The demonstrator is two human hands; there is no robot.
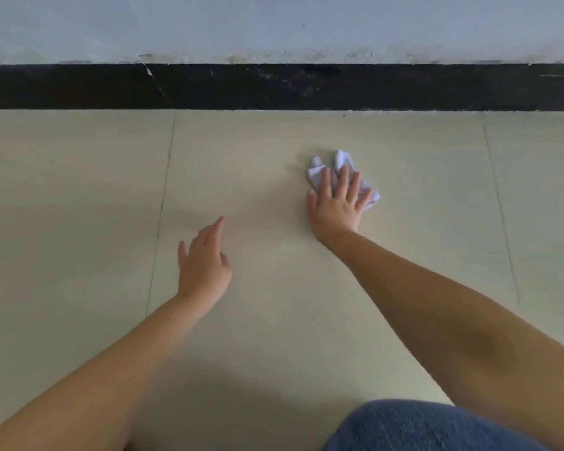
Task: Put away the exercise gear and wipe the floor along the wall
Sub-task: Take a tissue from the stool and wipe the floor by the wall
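Note:
A crumpled white cloth (318, 169) lies on the pale tiled floor (79, 196), a short way in front of the wall. My right hand (337, 206) lies flat on top of the cloth with fingers spread, pressing it to the floor; parts of the cloth stick out past the fingertips and at the right side. My left hand (202, 265) rests lower and to the left, fingertips touching the floor, index finger stretched forward, nothing in it. No exercise gear is in view.
A black skirting band (274, 87) runs along the foot of the white wall (274, 24) across the whole top. Thin tile joints (163, 203) run towards the wall left and right. My knee in blue jeans (420, 428) shows at the bottom right.

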